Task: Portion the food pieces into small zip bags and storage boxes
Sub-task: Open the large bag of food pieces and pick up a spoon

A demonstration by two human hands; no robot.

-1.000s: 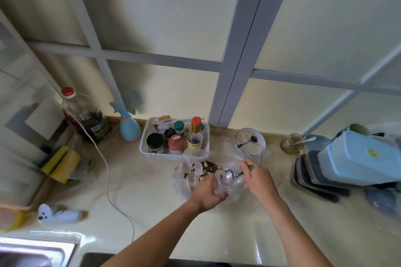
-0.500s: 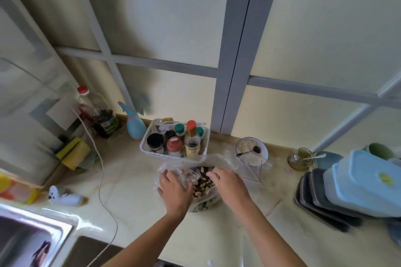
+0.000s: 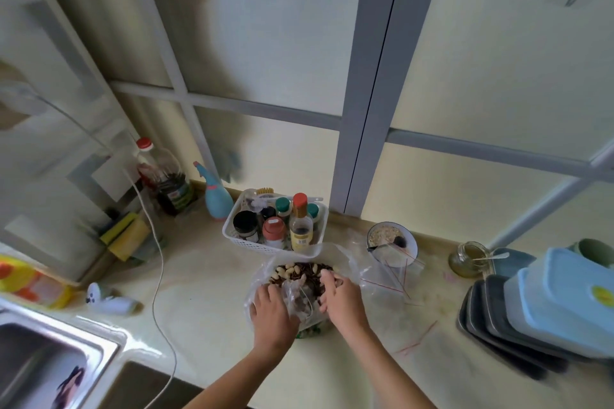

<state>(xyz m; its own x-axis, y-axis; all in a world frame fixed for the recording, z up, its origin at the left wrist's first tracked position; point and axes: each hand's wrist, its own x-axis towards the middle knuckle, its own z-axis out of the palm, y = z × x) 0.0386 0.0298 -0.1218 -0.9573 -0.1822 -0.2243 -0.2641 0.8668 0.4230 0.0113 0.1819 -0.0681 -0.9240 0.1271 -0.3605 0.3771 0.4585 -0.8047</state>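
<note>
A second ago my right hand (image 3: 342,297) held a spoon over the food (image 3: 300,272) while my left hand (image 3: 270,310) held a small bag (image 3: 299,300). The spoon is gone now. Both hands have come in around the small bag, and my right fingertips (image 3: 327,276) touch the food.

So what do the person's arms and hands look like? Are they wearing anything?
Both forearms are bare as far as the picture shows, with no sleeves. The left hand and right hand wear no gloves, and I can see no rings, watch or bracelets. Fingers look short-nailed, though blur hides fine detail.
</note>
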